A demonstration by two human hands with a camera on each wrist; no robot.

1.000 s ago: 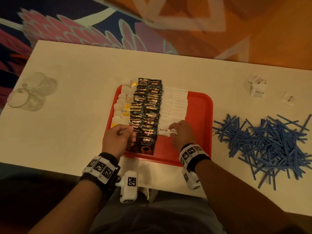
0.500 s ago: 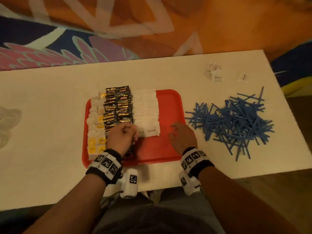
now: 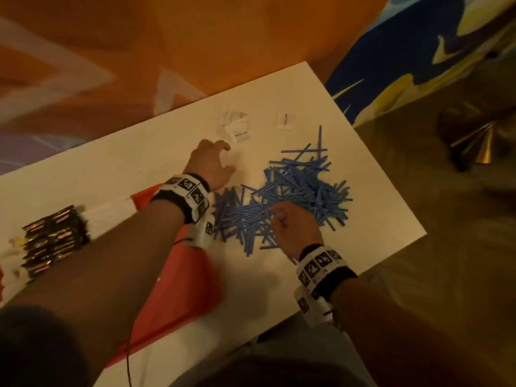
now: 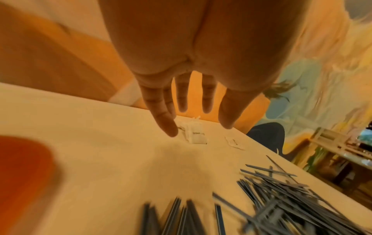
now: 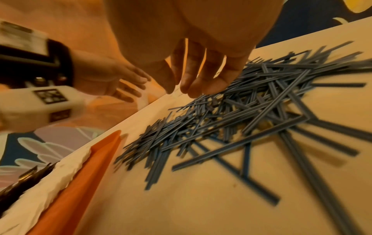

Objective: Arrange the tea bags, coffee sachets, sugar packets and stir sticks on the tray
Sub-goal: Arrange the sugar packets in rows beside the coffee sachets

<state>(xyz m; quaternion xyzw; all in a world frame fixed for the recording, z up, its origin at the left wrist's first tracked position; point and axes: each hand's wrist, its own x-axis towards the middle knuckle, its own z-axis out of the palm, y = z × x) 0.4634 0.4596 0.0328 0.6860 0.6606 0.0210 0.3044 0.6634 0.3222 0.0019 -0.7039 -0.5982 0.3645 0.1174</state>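
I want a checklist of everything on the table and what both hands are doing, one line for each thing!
Surface: white table, bare patch near the front edge.
Job's things: red tray holds rows of dark coffee sachets and white packets; blue stir sticks lie piled on the table right of the tray; a few loose white packets lie at the far edge.
Clutter: nothing seen.
Hands: left hand open, reaching toward the loose white packets; right hand open, fingers over the stir sticks.
Cables: thin dark cable hangs below the left arm.
Surroundings: orange, patterned floor.
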